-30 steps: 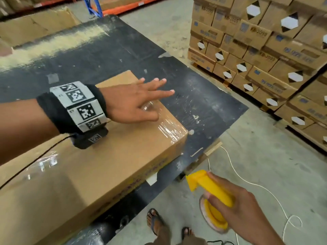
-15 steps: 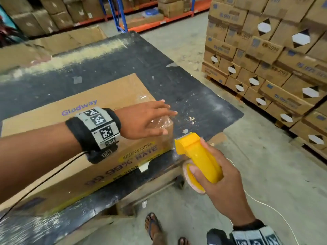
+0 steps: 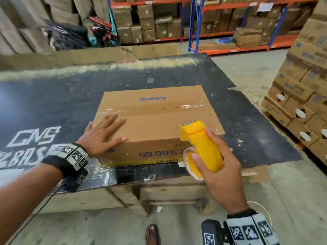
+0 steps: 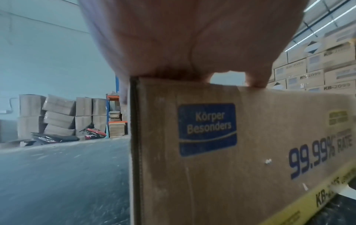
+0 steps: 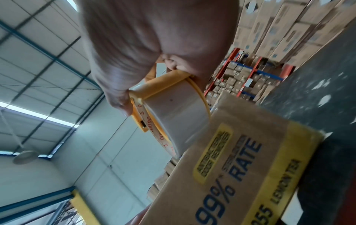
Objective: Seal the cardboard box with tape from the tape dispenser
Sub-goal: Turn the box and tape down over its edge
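Over on the left we've got white stencilled lettering [image 3: 33, 137] painted on the black table [image 3: 70, 96], partly cut off by our forearm. Our left hand [image 3: 101, 134] lies flat on the box [image 3: 159, 124], fingers straight and spread over the near left corner of the lid, thumb stretched along the top front edge. So that one's wide, just pressing down, not gripping anything. The left wrist view backs this up: the palm [image 4: 183, 38] sits right on the top edge, above a blue "Körper Besonders" label [image 4: 207, 129].

The box sits on the table near its front edge, roughly in the middle of our view. "Glodway" is printed on the lid, "99.99%" on the front face above a yellow strip. A band of clear tape [image 3: 185, 106] runs along the centre seam of the lid, glossy and a bit wrinkly toward the right end. More clear film shines on the near right corner.

Moving right, our right hand [image 3: 217, 167] is wrapped around the yellow dispenser [image 3: 201, 144], fingers curled over the body, thumb on the side of the roll. Its toothed front end points up and away, in front of the box's near right corner; we can't tell if it touches the cardboard. In the right wrist view the roll [image 5: 173, 115] is just beside the box's front face [image 5: 240, 167].

Far right, stacked cartons [image 3: 300, 103] stand on the floor.
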Action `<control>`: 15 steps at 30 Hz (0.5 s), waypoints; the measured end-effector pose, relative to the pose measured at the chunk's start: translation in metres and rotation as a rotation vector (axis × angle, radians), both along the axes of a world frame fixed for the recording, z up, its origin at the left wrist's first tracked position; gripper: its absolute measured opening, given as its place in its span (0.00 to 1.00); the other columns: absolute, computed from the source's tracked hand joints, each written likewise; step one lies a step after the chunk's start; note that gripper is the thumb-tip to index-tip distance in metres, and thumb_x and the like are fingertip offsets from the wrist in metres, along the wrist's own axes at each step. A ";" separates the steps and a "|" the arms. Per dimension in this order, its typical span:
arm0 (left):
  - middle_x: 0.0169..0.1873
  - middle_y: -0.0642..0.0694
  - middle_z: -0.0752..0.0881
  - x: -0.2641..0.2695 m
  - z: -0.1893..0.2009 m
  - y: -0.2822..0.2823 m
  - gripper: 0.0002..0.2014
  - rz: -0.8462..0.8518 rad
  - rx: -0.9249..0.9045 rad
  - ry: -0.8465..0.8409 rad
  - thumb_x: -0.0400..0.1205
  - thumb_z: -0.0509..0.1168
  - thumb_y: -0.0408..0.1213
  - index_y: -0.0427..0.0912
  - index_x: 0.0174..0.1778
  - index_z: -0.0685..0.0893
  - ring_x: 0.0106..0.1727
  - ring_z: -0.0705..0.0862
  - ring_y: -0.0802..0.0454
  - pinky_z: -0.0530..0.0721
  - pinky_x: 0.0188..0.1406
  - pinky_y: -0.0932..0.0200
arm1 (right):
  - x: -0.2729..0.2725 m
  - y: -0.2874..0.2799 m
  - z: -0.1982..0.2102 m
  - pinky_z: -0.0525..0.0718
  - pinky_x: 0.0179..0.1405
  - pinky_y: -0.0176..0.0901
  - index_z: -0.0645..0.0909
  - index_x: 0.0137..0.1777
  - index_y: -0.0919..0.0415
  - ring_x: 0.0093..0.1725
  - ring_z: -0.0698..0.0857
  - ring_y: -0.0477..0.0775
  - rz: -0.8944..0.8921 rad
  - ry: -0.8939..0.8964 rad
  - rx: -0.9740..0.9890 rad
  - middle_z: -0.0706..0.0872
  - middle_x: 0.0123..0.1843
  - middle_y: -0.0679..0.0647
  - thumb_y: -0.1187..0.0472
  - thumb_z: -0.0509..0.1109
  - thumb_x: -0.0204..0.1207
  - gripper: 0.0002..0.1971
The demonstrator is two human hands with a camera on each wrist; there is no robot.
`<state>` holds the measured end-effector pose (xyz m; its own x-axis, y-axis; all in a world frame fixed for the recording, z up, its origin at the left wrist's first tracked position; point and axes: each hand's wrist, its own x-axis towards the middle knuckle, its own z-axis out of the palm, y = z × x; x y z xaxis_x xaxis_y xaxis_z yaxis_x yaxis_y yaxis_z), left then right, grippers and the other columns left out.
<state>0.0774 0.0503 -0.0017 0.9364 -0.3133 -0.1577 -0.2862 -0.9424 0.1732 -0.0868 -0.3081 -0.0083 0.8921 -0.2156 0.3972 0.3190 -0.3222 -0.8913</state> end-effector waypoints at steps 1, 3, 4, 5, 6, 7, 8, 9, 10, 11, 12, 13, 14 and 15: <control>0.92 0.57 0.42 -0.003 -0.001 -0.003 0.47 0.007 0.003 -0.004 0.68 0.38 0.86 0.77 0.86 0.46 0.91 0.38 0.56 0.42 0.85 0.22 | 0.006 0.009 0.002 0.75 0.53 0.15 0.77 0.78 0.44 0.61 0.79 0.17 0.021 -0.008 -0.003 0.76 0.62 0.08 0.49 0.80 0.70 0.34; 0.92 0.56 0.41 -0.010 -0.001 -0.017 0.44 0.026 0.006 -0.003 0.73 0.42 0.82 0.74 0.87 0.45 0.91 0.38 0.55 0.43 0.86 0.23 | 0.018 0.027 0.007 0.75 0.56 0.16 0.77 0.78 0.43 0.63 0.79 0.20 0.054 -0.036 0.006 0.77 0.66 0.12 0.46 0.79 0.70 0.35; 0.92 0.55 0.41 -0.014 -0.002 -0.026 0.42 0.034 0.011 -0.003 0.75 0.44 0.80 0.73 0.87 0.46 0.92 0.38 0.54 0.43 0.86 0.23 | 0.023 0.037 0.009 0.74 0.58 0.18 0.77 0.79 0.44 0.66 0.79 0.23 0.069 -0.051 0.005 0.78 0.69 0.17 0.44 0.79 0.70 0.35; 0.92 0.55 0.40 -0.018 -0.003 -0.034 0.41 0.037 0.014 -0.004 0.77 0.46 0.78 0.73 0.87 0.46 0.92 0.38 0.53 0.43 0.86 0.23 | 0.028 0.047 0.012 0.75 0.60 0.19 0.77 0.79 0.45 0.68 0.79 0.25 0.085 -0.063 0.002 0.78 0.73 0.23 0.42 0.78 0.70 0.36; 0.92 0.55 0.41 -0.021 -0.004 -0.041 0.40 0.037 0.008 -0.003 0.79 0.47 0.77 0.72 0.88 0.47 0.92 0.38 0.53 0.43 0.85 0.23 | 0.033 0.056 0.014 0.75 0.60 0.21 0.77 0.80 0.45 0.69 0.79 0.27 0.094 -0.069 0.000 0.79 0.74 0.29 0.41 0.78 0.70 0.36; 0.92 0.54 0.42 -0.025 -0.004 -0.047 0.39 0.037 -0.023 0.008 0.80 0.49 0.76 0.71 0.88 0.50 0.92 0.39 0.52 0.42 0.85 0.22 | 0.036 0.065 0.015 0.76 0.60 0.22 0.77 0.80 0.45 0.69 0.79 0.28 0.101 -0.071 -0.002 0.80 0.75 0.32 0.41 0.78 0.70 0.36; 0.92 0.54 0.46 -0.025 -0.003 -0.050 0.39 0.048 -0.082 0.021 0.80 0.52 0.74 0.69 0.88 0.54 0.93 0.43 0.51 0.42 0.85 0.22 | 0.040 0.074 0.016 0.78 0.60 0.24 0.77 0.80 0.44 0.68 0.80 0.29 0.104 -0.069 -0.009 0.81 0.75 0.33 0.42 0.78 0.71 0.35; 0.92 0.53 0.52 -0.025 0.002 -0.050 0.38 0.064 -0.162 0.020 0.80 0.53 0.73 0.67 0.87 0.60 0.93 0.49 0.50 0.42 0.85 0.22 | 0.043 0.081 0.015 0.79 0.61 0.27 0.77 0.80 0.45 0.68 0.81 0.31 0.102 -0.071 -0.026 0.81 0.74 0.33 0.44 0.80 0.71 0.35; 0.90 0.52 0.61 -0.023 0.009 -0.048 0.36 0.082 -0.242 -0.012 0.80 0.54 0.71 0.64 0.85 0.66 0.91 0.57 0.49 0.44 0.86 0.24 | 0.045 0.088 0.014 0.80 0.61 0.30 0.77 0.80 0.45 0.68 0.82 0.33 0.096 -0.079 -0.050 0.82 0.74 0.35 0.47 0.81 0.72 0.35; 0.86 0.52 0.70 -0.021 0.018 -0.045 0.34 0.097 -0.329 -0.065 0.80 0.55 0.68 0.61 0.82 0.72 0.88 0.66 0.50 0.49 0.87 0.28 | 0.047 0.093 0.013 0.81 0.60 0.32 0.76 0.81 0.46 0.67 0.83 0.36 0.089 -0.092 -0.074 0.82 0.73 0.36 0.49 0.82 0.72 0.35; 0.79 0.51 0.79 -0.018 0.029 -0.042 0.29 0.109 -0.439 -0.112 0.83 0.58 0.63 0.57 0.79 0.78 0.82 0.75 0.52 0.60 0.86 0.34 | 0.048 0.099 0.013 0.82 0.59 0.33 0.76 0.81 0.46 0.66 0.84 0.38 0.080 -0.105 -0.094 0.83 0.72 0.36 0.51 0.82 0.72 0.36; 0.71 0.50 0.87 -0.014 0.042 -0.038 0.22 0.119 -0.578 -0.118 0.86 0.61 0.56 0.53 0.74 0.83 0.73 0.83 0.54 0.72 0.81 0.42 | 0.050 0.105 0.012 0.83 0.58 0.34 0.76 0.81 0.46 0.66 0.84 0.38 0.070 -0.118 -0.112 0.83 0.71 0.36 0.52 0.83 0.72 0.36; 0.61 0.49 0.91 -0.009 0.054 -0.034 0.17 0.127 -0.735 -0.058 0.88 0.62 0.49 0.49 0.70 0.86 0.62 0.89 0.57 0.81 0.71 0.48 | 0.051 0.111 0.011 0.83 0.56 0.34 0.76 0.81 0.47 0.65 0.84 0.38 0.058 -0.129 -0.130 0.83 0.70 0.36 0.52 0.83 0.72 0.37; 0.53 0.49 0.94 -0.004 0.066 -0.032 0.15 0.134 -0.890 0.059 0.89 0.62 0.44 0.46 0.68 0.87 0.52 0.92 0.59 0.86 0.61 0.52 | 0.053 0.116 0.011 0.84 0.55 0.36 0.76 0.81 0.47 0.64 0.84 0.38 0.045 -0.138 -0.144 0.83 0.69 0.35 0.53 0.84 0.71 0.37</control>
<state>0.0731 0.0186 0.0641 0.9720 -0.2311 0.0420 -0.1508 -0.4771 0.8658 -0.0338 -0.1918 0.0030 0.8346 -0.1085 0.5401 0.4519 -0.4258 -0.7839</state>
